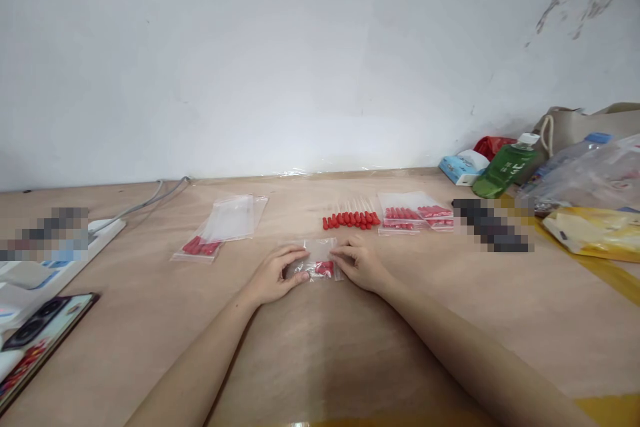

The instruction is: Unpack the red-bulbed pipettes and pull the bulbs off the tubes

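Note:
A small clear zip bag (314,251) lies flat on the table in front of me, with several red-ended pieces (324,268) inside. My left hand (278,275) holds the bag's left side, its curved fingers at the upper part and its thumb at the lower edge. At the bag's right side, the bent fingers and thumb of my right hand (364,264) close on the plastic. Just beyond is a row of thin pale sticks with red bulb-shaped ends (352,219). Filled zip bags (400,215) lie to the right of that row.
To the left, flat clear bags (231,217) overlap a bag of red pieces (199,247). A phone (47,330), a white power strip (107,232) and a cable (150,201) lie farther left. At right are a green bottle (507,167), a tissue pack (461,168) and plastic packaging (595,230).

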Tool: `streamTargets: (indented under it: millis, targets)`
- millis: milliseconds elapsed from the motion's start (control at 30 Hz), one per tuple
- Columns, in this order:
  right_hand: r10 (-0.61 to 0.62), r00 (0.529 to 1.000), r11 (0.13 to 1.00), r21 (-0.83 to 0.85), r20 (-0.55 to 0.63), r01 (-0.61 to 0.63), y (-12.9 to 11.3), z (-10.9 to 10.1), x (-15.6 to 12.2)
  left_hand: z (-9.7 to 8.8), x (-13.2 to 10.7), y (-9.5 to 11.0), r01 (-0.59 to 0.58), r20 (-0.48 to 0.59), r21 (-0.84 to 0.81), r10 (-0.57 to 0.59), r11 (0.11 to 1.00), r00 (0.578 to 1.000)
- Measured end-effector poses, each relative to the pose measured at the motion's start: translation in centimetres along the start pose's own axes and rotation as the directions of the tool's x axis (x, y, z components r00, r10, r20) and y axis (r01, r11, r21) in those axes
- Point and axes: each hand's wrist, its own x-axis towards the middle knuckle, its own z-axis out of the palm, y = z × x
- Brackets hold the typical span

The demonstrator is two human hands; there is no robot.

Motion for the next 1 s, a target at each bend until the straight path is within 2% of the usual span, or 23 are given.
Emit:
streamTargets:
  millis: [133, 267, 333, 400, 533, 700, 867, 1000]
  targets:
    - [0.099, 0.995, 0.995, -0.01, -0.024, -0.099, 0.2, 0.0, 0.1, 0.3, 0.2, 0.4, -0.024, 0.014, 0.036, 0.023, 0.999, 1.0]
    - [0.259, 0.965, 0.961, -0.089, -0.047, -0.262, 0.3, -0.4, 0.0, 0.2, 0.2, 0.3, -0.032, 0.042, 0.074, 0.029, 0.997, 0.999]
    - [0.291, 0.956, 0.953, -0.081, -0.034, -0.293, 0.2, -0.6, 0.0, 0.2, 0.2, 0.3, -0.044, 0.059, 0.099, 0.039, 0.994, 0.998]
    - [0.253, 0.967, 0.967, -0.047, 0.014, -0.252, 0.0, -0.8, 0.0, 0.2, 0.2, 0.3, -0.045, 0.075, 0.12, 0.036, 0.992, 0.997]
    - [0.083, 0.984, 0.993, 0.07, 0.156, -0.095, -0.8, -1.2, 0.4, 0.3, 0.2, 0.4, -0.025, 0.082, 0.123, 0.015, 0.992, 0.996]
    - [-0.042, 0.941, 0.981, 0.191, 0.337, -0.024, -1.5, -1.7, 0.8, 0.4, 0.2, 0.4, -0.025, 0.052, 0.122, 0.018, 0.992, 0.998]
    - [-0.068, 0.932, 0.983, 0.183, 0.357, 0.002, -2.1, -1.5, 0.6, 0.4, 0.3, 0.3, -0.022, 0.042, 0.131, 0.016, 0.991, 0.999]
    - [-0.039, 0.957, 0.995, 0.101, 0.286, 0.01, -2.2, -0.9, 0.4, 0.4, 0.3, 0.3, -0.027, 0.038, 0.142, 0.022, 0.99, 0.999]
